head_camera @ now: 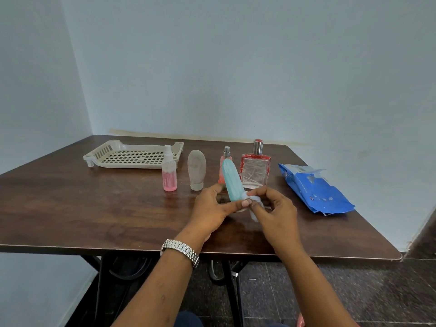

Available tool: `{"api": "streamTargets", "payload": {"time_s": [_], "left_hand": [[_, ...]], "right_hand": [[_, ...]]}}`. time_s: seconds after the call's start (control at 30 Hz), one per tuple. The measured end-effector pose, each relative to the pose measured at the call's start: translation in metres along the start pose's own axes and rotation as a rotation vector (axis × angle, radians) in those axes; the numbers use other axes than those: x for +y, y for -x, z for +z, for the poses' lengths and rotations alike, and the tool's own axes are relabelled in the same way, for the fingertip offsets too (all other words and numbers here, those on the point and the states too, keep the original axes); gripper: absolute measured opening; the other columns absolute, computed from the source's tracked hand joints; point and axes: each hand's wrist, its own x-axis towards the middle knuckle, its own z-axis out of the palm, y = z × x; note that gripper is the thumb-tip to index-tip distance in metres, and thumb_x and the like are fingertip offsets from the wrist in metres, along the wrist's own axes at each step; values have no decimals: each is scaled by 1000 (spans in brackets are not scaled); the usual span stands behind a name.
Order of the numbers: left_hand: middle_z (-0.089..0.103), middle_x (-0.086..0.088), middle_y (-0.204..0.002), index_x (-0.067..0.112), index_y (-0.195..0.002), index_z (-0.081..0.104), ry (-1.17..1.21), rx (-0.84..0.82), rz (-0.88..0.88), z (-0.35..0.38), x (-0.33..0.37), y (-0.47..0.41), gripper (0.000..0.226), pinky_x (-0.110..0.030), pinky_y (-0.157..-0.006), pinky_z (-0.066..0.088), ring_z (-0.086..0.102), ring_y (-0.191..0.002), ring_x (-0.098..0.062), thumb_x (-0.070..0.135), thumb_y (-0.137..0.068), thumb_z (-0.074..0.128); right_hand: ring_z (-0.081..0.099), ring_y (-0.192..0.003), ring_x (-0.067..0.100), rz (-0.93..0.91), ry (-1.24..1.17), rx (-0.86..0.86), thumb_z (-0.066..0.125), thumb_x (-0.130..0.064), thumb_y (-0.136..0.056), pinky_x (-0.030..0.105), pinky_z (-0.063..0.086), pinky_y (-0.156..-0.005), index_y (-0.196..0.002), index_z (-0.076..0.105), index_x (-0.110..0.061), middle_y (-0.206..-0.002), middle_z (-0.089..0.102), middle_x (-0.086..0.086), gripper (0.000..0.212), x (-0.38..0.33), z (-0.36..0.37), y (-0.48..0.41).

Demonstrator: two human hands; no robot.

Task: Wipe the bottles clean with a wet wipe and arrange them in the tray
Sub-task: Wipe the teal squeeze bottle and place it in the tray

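On a dark table point(94, 208), well right of the tray point(132, 156), the left hand point(212, 208) grips the bottle point(232, 182) low, its long axis rising away; the right hand point(276, 211) pinches the wipe point(254, 199) against its base.

A plain, bare room, most likely in a home.
Pale blue walls point(236, 67) meet in a corner behind a dark wood-look table point(94, 208) on black metal legs point(232, 291), over a dark tiled floor point(354, 291). Toiletry bottles point(255, 168) stand on the table between a slotted plastic tray point(99, 152) and a blue wipes pack point(313, 192).
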Motion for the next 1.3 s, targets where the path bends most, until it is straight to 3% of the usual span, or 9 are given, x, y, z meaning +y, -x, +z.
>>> {"api": "streamTargets", "payload": {"time_s": [0.13,0.23,0.4,0.5,0.67,0.8,0.93,1.13,1.3], "left_hand": [[72,-1,-105,16,-119,62,-21,-10,1,0,0,0,74,-35,-88,56,67,-100,-14,42,-52,80],[72,-1,-105,16,-119,61,-2,-2,-10,-1,0,0,75,-38,-90,55,67,-101,-14,43,-52,80],[71,-1,-110,13,-123,60,-24,5,-7,-1,0,0,93,-40,-91,55,65,-106,-16,56,-44,82],[71,0,-111,13,-124,60,-30,-4,-9,-1,0,0,91,-42,-92,54,65,-107,-16,52,-45,82],[71,-2,-110,14,-126,58,-2,-6,-22,-2,-1,-1,93,-43,-95,52,65,-107,-17,53,-45,83],[70,1,-112,17,-124,60,-17,-14,-6,-2,0,-1,98,-41,-94,53,63,-110,-16,63,-42,83],[69,-1,-117,13,-129,56,-22,-42,-14,-2,-2,-1,86,-41,-96,52,62,-112,-16,44,-53,82],[71,-1,-111,14,-127,57,-14,-24,-7,-2,-2,-1,88,-38,-93,54,64,-108,-16,48,-50,82],[68,1,-114,17,-130,54,-76,-33,-2,-2,3,2,93,-33,-91,54,62,-109,-13,52,-48,80]], "right_hand": [[59,-71,-6,56,-38,44,67,-10,-83,14,50,-62,-81,64,-33,-80,67,-13,24,1,3,-6],[61,-77,-3,16,-41,8,67,-9,-83,14,50,-64,-83,66,-34,-84,68,-13,25,-2,4,-4],[63,-80,1,42,-64,-32,68,-9,-82,18,52,-68,-82,69,-31,-82,70,-14,22,1,-2,-1],[65,-81,6,79,-89,16,65,-8,-83,23,53,-68,-84,69,-30,-83,70,-9,22,4,2,-7],[64,-83,-2,-7,-57,-6,65,-7,-83,12,49,-69,-84,69,-32,-84,70,-14,26,-1,2,-2],[64,-82,-1,39,-49,-23,66,-9,-83,18,53,-71,-81,69,-34,-82,70,-14,25,2,0,-3],[66,-84,8,109,-85,1,64,-9,-85,29,57,-73,-84,68,-31,-86,70,-9,22,6,5,-11],[64,-85,-2,4,-65,-24,68,-9,-82,12,50,-71,-84,69,-34,-86,70,-15,24,-2,0,0],[64,-78,0,83,-65,10,69,-13,-82,22,54,-68,-78,66,-38,-81,69,-12,26,2,0,-3]]}}
